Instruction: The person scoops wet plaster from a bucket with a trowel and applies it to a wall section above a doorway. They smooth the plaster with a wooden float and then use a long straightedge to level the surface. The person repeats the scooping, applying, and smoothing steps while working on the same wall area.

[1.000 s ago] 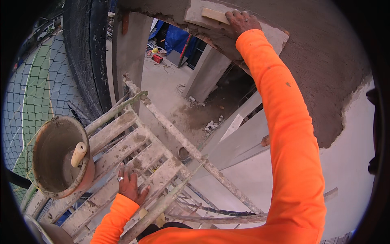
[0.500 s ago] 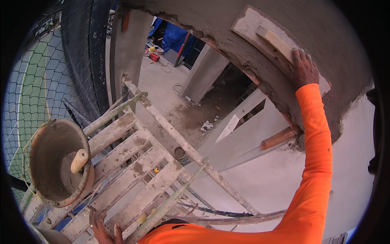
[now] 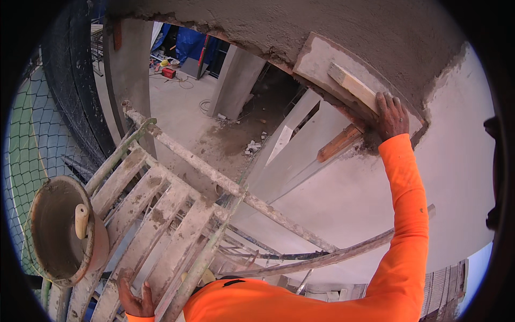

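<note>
My right hand grips the wooden handle of a plastering float, its fingers wrapped over the lower end. The float's broad, pale board lies flat against wet grey plaster at the upper right, by the plaster's lower edge. My left hand is low at the left, holding nothing visible, fingers apart over the scaffold planks. Near it stands a mortar-coated bucket. A tool with a pale wooden handle rests inside; its other end is hidden.
Scaffold rails cross the middle, with gaps between the planks. A wooden piece juts out below the plaster. Wire netting runs along the left. Far below are a red box, cables and rubble on the floor.
The view has swung right. Along the plaster, my right hand has slid the float down and right, nearer the jutting wood. My left hand stays low by the planks.
</note>
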### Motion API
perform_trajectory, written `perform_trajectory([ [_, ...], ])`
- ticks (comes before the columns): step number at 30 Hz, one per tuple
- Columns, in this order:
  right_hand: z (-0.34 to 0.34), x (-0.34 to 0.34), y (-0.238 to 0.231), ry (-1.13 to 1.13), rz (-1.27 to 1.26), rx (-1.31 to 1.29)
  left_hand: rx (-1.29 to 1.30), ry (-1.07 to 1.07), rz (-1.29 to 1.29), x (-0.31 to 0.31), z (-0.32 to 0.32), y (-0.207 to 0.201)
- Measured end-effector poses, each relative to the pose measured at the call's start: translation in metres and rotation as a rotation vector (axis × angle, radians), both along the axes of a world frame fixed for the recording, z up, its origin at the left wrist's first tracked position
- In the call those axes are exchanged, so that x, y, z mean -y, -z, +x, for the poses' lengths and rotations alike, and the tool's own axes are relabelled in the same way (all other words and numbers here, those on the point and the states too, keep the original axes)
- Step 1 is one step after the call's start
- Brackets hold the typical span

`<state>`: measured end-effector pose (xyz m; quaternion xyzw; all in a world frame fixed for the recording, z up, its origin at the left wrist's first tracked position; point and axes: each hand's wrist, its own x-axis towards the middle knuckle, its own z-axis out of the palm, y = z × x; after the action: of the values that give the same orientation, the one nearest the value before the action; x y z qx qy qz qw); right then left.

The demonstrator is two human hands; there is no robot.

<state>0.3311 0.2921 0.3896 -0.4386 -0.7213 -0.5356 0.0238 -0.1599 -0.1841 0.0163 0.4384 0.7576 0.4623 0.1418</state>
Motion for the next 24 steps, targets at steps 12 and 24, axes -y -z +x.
perform_trajectory([
  [12, 0.017, 0.0, 0.052, -0.081, 0.021, -0.007, -0.487, 0.215, 0.201, -0.089, 0.005, -0.09],
  [24, -0.038, -0.022, 0.043, -0.134, 0.066, -0.011, 0.197, -0.083, 0.032, -0.013, 0.026, -0.045],
])
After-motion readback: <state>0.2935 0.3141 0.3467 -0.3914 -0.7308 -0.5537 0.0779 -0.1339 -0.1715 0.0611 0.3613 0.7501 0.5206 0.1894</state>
